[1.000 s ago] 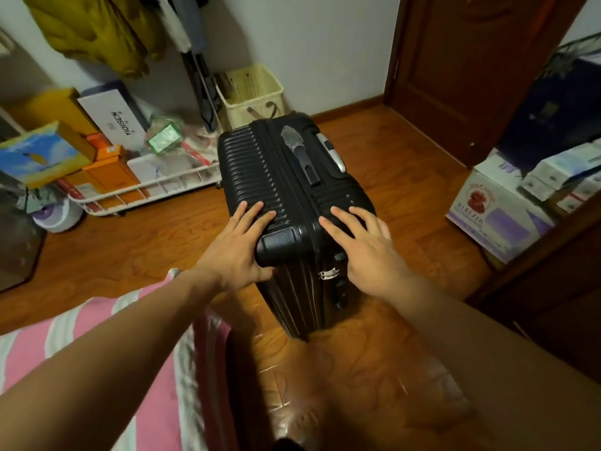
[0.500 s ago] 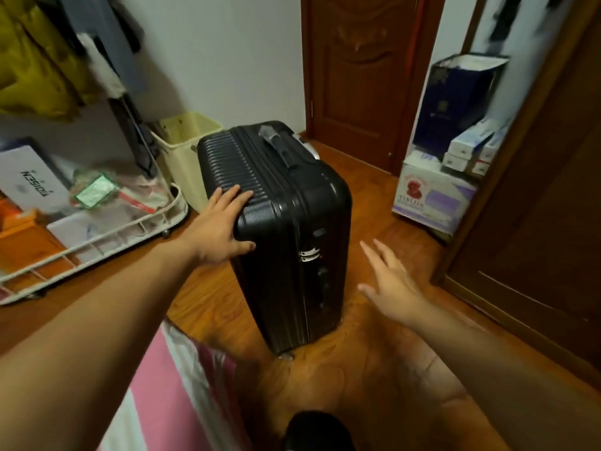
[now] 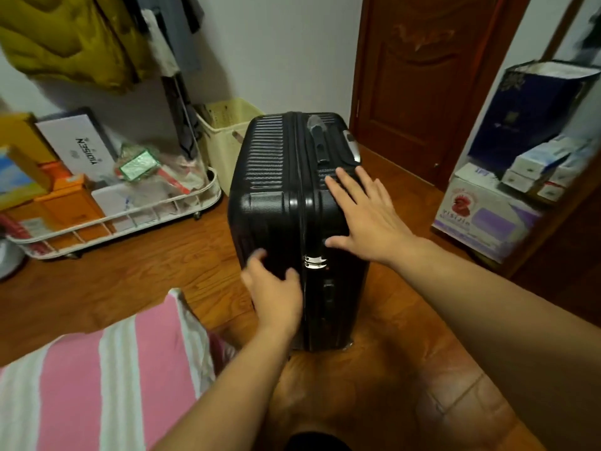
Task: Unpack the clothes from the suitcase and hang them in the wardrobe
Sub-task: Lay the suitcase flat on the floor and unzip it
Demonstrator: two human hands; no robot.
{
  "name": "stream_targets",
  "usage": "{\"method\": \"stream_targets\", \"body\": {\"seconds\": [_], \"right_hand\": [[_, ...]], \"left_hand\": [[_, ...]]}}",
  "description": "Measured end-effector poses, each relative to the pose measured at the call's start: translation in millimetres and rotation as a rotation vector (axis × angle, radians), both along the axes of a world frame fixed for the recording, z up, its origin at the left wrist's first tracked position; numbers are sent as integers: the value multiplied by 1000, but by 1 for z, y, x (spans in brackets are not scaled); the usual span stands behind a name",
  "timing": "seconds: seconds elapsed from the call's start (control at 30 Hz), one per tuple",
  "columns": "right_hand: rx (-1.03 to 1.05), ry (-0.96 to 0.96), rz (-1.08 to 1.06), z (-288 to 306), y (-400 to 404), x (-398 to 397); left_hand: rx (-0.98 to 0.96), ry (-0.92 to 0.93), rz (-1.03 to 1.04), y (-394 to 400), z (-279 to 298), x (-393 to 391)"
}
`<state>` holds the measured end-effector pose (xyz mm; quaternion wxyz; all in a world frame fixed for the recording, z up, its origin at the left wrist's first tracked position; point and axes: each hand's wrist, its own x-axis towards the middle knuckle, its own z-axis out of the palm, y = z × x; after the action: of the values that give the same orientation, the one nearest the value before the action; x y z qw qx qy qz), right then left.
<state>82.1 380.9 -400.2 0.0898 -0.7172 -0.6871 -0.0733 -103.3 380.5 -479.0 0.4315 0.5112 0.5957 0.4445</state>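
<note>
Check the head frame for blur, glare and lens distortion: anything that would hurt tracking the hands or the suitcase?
Head view: left hand fingertips are motion-smeared; right hand is sharper. Boxes at the right edge are blurred. Wide-angle bending bows the door and the frame edges. Soft highlights streak the glossy black suitcase; the floor shows reflections, with no blown-out glare.

The black hard-shell suitcase (image 3: 286,203) stands upright and closed on the floor, ribbed shell, silver latches on its near side just right of the left hand (image 3: 276,294), below the right hand (image 3: 367,219).
</note>
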Motion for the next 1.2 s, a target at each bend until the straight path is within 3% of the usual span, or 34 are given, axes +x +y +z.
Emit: {"method": "stream_targets", "body": {"seconds": [0.17, 0.53, 0.7, 0.87, 0.97, 1.03, 1.07, 1.13, 1.2], "right_hand": [[-31, -8, 57, -2, 4, 3], [51, -97, 80, 2, 3, 3], [12, -37, 74, -3, 3, 2], [-63, 26, 94, 3, 3, 7], [-39, 40, 43, 0, 3, 5], [86, 94, -61, -12, -8, -11], [201, 157, -123, -22, -19, -22], [398, 292, -193, -51, -43, -48], [303, 445, -216, -82, -56, -71]], "left_hand": [[-541, -423, -129, -17, -1, 24], [-623, -519, -37, -4, -19, 2], [-590, -602, -162, 4, -19, -4], [-348, -125, -11, 23, -15, -16], [233, 140, 58, 30, 15, -42], [607, 391, -63, 44, 47, -59], [672, 544, -194, 54, 63, -65], [636, 843, -500, 81, 75, -75], [575, 1013, -689, 101, 71, -82]]}}
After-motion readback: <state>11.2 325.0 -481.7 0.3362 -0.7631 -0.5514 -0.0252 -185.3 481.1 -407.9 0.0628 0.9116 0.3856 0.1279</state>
